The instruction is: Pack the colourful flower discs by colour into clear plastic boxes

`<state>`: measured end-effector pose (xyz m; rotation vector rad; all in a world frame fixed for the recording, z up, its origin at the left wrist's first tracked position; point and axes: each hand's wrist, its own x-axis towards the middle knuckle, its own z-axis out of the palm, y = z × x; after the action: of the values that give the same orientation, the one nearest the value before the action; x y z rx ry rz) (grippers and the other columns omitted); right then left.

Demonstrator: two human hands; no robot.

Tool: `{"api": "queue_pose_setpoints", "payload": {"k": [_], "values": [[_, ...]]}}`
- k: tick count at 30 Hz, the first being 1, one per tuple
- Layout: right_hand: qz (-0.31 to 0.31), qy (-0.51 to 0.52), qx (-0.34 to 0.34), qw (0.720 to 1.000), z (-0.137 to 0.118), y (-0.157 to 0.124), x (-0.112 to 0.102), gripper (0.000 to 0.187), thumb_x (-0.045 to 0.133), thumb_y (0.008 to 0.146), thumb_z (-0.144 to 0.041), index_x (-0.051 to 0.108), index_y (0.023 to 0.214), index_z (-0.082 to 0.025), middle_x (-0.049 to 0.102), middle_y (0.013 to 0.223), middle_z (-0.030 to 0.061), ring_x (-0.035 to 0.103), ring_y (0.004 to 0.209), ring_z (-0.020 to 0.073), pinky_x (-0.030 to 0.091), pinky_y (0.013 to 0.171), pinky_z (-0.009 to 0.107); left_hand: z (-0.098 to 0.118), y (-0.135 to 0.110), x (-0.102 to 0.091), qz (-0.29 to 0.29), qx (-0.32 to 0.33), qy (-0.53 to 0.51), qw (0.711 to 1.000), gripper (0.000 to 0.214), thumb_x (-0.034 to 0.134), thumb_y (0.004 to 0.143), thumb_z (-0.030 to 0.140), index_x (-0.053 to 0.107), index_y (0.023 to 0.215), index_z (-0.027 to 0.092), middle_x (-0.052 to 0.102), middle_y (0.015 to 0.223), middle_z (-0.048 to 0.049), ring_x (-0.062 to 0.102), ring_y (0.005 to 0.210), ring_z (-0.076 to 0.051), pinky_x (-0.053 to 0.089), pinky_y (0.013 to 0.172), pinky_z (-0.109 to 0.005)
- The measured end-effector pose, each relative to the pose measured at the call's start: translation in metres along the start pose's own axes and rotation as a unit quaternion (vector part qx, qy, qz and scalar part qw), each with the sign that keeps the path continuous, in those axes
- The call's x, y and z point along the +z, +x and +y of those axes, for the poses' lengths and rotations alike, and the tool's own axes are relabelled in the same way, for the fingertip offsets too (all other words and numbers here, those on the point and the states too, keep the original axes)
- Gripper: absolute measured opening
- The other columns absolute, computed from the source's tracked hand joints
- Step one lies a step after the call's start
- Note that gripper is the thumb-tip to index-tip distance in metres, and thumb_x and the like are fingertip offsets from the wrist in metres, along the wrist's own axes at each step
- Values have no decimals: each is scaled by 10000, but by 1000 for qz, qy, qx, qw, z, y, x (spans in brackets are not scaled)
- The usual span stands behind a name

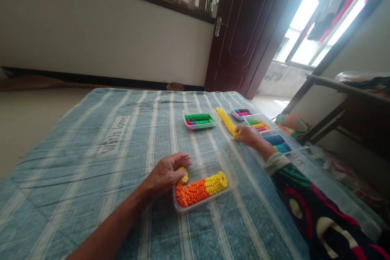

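Observation:
My left hand [166,172] reaches over the left side of a clear plastic box [207,161]. Its fingers are closed on a few yellow notched discs [183,176] at the box's left end. Along the front of that box lies a row of orange discs [191,193], which carries on into a row of yellow discs [217,183]. My right hand [250,135] is further off, fingers closed at the near end of a long yellow row of discs [225,120] lying on the striped cloth. Its fingertips partly hide the discs they grip.
A box of green discs [198,117] stands left of the long yellow row. Along the right edge are a box of dark and pink discs [243,112], a box of mixed discs [258,124] and a box of blue discs [275,140]. Striped cloth [128,170] covers the surface.

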<state>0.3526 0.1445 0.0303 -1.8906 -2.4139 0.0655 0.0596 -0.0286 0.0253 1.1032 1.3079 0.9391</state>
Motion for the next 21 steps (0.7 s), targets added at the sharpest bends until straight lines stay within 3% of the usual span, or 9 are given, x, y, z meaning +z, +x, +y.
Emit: {"api": "queue_pose_setpoints", "payload": {"k": [4,7,9,13,16,21], "values": [[3,7,-14,1000,-5,-8,-8,251,647,724,-163,718,960,-216,709,918,47,614,874,203,393,702,265,2,-1,1,-3,-1,4,1000,539,651,537,206,612,1074,172,715,1140,-98,589,1198,-292,453,1032,-428],[7,28,-52,998,-18,-23,-26,175,656,744,-194,714,908,-211,701,881,28,606,811,171,388,682,252,0,0,1,-6,2,4,1000,527,649,541,207,621,1066,179,721,1124,-87,591,1195,-289,455,1027,-422],[0,81,-130,988,-34,-40,-41,117,667,749,-208,704,859,-196,686,828,11,593,743,140,395,671,240,-1,1,1,-4,5,2,1000,520,653,539,209,624,1057,184,725,1107,-80,597,1187,-291,454,1027,-419],[-72,194,-316,926,-79,-76,-61,76,652,753,-129,684,807,-173,664,768,-16,579,682,94,406,651,216,-3,2,1,-8,8,8,1000,537,642,541,210,604,1075,173,721,1101,-85,589,1194,-294,453,1023,-412],[-96,156,-391,902,-112,-90,-57,172,632,768,-64,698,871,-184,699,866,2,597,748,100,405,680,224,-3,1,1,-16,22,21,999,565,614,558,209,583,1119,155,717,1099,-84,597,1179,-284,471,995,-399],[-105,36,-414,904,-145,-94,-34,308,577,778,-10,713,946,-230,714,969,16,643,835,140,396,632,225,-4,3,-1,-34,79,87,993,461,590,614,217,621,1068,143,726,990,-56,657,1036,-272,502,921,-392]]}}
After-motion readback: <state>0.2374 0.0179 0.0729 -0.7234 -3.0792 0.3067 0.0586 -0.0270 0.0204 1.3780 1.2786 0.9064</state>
